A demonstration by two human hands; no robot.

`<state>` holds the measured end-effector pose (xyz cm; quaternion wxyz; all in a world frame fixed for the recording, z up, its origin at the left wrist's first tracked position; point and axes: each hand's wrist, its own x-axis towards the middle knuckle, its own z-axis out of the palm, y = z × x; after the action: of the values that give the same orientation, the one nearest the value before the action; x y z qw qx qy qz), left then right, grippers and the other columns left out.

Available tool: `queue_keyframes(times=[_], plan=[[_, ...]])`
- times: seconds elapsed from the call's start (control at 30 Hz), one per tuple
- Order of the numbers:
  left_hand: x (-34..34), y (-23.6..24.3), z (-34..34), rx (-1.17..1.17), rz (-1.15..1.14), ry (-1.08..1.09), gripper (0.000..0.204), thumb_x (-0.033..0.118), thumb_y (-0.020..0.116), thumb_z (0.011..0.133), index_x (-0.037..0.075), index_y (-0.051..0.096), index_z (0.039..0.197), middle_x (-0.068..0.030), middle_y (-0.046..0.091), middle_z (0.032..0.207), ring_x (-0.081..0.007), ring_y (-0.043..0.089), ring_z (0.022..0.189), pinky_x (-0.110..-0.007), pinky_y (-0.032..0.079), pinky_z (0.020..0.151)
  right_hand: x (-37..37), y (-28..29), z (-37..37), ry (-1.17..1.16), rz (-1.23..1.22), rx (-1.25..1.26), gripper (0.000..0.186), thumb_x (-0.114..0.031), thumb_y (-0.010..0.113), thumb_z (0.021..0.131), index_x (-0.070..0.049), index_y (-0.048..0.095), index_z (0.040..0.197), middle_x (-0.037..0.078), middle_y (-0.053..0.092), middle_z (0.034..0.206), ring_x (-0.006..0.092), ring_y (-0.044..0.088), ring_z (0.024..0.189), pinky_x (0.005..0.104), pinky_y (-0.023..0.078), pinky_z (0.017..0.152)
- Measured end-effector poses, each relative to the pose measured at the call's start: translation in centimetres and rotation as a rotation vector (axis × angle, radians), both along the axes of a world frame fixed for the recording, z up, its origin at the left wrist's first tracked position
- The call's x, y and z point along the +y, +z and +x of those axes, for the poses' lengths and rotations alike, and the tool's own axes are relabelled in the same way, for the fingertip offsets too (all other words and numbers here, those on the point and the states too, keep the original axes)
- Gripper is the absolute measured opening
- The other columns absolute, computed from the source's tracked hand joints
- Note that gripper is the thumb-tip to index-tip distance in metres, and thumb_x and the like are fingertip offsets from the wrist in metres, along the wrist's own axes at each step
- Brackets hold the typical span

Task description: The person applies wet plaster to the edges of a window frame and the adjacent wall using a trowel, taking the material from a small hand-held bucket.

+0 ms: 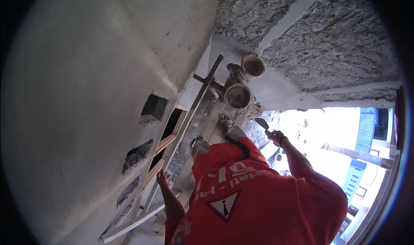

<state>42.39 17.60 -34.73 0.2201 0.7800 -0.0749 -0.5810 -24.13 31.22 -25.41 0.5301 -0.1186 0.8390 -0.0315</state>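
A trowel (pixel 261 123) is gripped by the right hand (pixel 274 137), fingers closed round its handle, and seen beyond the right edge of the planks (pixel 214 133); the left hand (pixel 164 178), half-open and apparently empty, is held near a long timber (pixel 186 124). A pause with the tool raised is suggested; any reach to the near bucket (pixel 238 108) or far bucket (pixel 243 66), both set at the planks' far end, would call for the blade to be brought inward. Movement is hemmed in leftward by the wall (pixel 99 94), while open room is offered rightward, above seemingly lower ground (pixel 295 128)
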Motion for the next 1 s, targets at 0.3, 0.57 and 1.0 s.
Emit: queue_keyframes(times=[0.3,0.57,1.0], plan=[[-10.5,6.2,-16.3,-0.006,-0.125,-0.384,0.069,0.036,0.059,0.092,0.009,0.027,0.148,-0.0146,0.055,0.126,-0.0318,0.062,0.103,-0.051,0.040,0.098,-1.1,-6.6,-6.7,0.038,-0.022,0.019,0.050,-0.053,0.054,0.088,-0.004,0.067,0.092,0.010,0.062,0.062,0.0220,0.059,0.053,0.0392,0.048,0.058],[-10.6,7.2,-22.6,-0.195,0.009,-0.579,0.063,0.033,0.060,0.093,0.005,0.036,0.144,-0.0140,0.062,0.114,-0.0255,0.065,0.093,-0.046,0.044,0.093,-7.5,-15.6,-9.4,0.752,-0.289,0.220,0.039,-0.012,0.052,0.083,-0.014,0.053,0.121,0.016,0.061,0.110,0.0363,0.064,0.094,0.0495,0.051,0.081],[-24.6,-24.2,-42.8,0.052,-0.555,-1.223,0.055,0.020,0.063,0.091,0.004,0.041,0.139,-0.0229,0.058,0.120,-0.0317,0.060,0.110,-0.043,0.049,0.090,-10.0,-56.7,-18.1,0.767,-0.337,0.628,0.022,-0.020,0.051,0.089,-0.003,0.062,0.098,0.017,0.066,0.075,0.0298,0.066,0.062,0.0424,0.051,0.053]])
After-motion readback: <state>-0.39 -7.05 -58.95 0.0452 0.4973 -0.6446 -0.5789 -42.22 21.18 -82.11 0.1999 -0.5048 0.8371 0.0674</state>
